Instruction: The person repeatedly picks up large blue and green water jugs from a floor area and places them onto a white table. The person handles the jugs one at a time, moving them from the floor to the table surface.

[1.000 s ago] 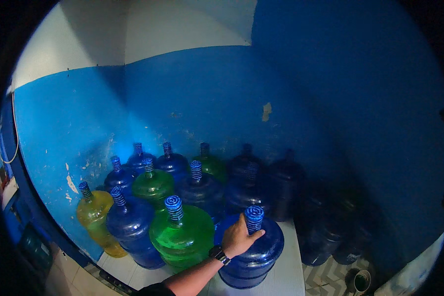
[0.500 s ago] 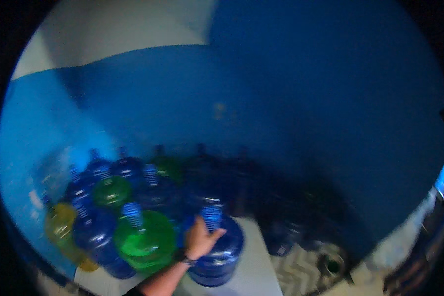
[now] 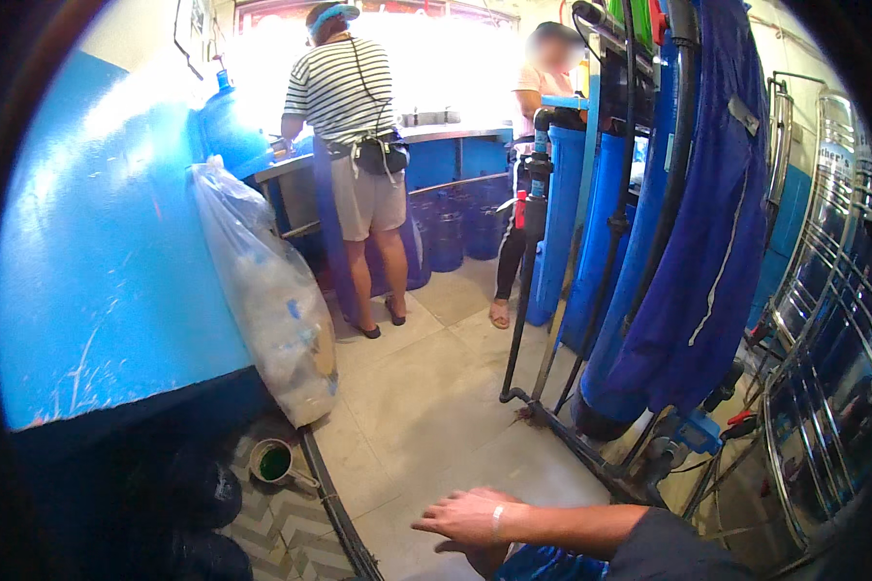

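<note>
My right hand point(image 3: 467, 518), with a pale band at the wrist, reaches in from the lower right. Its fingers stretch leftward, fairly straight, over the tiled floor, and nothing shows in them. Just beneath it is another patch of skin, probably part of my left hand point(image 3: 486, 559); its fingers are hidden. Below my right forearm, a shiny blue surface point(image 3: 552, 564) is cut off by the lower edge; I cannot tell its full shape or whether a hand grips it.
Dark bottles point(image 3: 199, 499) stand at lower left beside a white cup with green inside point(image 3: 272, 461). A stuffed clear bag point(image 3: 266, 300) leans on the blue wall. A person in stripes point(image 3: 344, 92) works at a counter; another stands farther right. Blue filter housings and pipes point(image 3: 523, 290) line the right.
My view has swung from the bottles along the wall to the room with the counter. My left hand was at a blue bottle's neck; now my right arm shows.
</note>
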Available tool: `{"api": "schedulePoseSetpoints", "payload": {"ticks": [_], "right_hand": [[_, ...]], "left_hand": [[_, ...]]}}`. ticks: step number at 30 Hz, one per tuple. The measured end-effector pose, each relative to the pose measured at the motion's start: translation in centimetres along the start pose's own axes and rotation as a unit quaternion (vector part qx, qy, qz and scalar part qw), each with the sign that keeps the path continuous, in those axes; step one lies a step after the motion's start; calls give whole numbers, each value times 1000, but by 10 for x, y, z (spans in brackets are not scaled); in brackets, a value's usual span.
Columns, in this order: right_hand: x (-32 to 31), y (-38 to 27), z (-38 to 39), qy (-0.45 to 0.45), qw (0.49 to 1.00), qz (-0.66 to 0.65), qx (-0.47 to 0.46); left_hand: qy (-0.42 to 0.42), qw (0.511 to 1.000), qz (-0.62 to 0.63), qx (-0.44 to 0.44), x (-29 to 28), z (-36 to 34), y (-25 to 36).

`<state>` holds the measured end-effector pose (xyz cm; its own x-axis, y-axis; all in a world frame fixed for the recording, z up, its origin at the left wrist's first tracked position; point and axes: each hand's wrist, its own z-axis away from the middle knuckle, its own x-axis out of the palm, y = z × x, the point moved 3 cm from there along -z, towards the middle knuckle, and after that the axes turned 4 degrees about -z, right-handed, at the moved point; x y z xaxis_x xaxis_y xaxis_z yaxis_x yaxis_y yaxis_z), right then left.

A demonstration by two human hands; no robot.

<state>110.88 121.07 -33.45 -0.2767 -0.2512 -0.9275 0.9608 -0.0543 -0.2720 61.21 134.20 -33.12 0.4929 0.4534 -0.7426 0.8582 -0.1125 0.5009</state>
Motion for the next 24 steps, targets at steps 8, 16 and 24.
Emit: {"api": "schedulePoseSetpoints", "payload": {"ticks": [8, 16, 24], "right_hand": [[6, 48, 20, 213, 969, -95, -77], [-55, 62, -11, -22, 977, -203, -59], [-43, 66, 22, -44, 950, -289, 108]], "left_hand": [[-330, 927, 95, 153, 195, 56, 150], [-495, 854, 53, 151, 261, 61, 242], [-604, 787, -15, 128, 234, 47, 338]]}}
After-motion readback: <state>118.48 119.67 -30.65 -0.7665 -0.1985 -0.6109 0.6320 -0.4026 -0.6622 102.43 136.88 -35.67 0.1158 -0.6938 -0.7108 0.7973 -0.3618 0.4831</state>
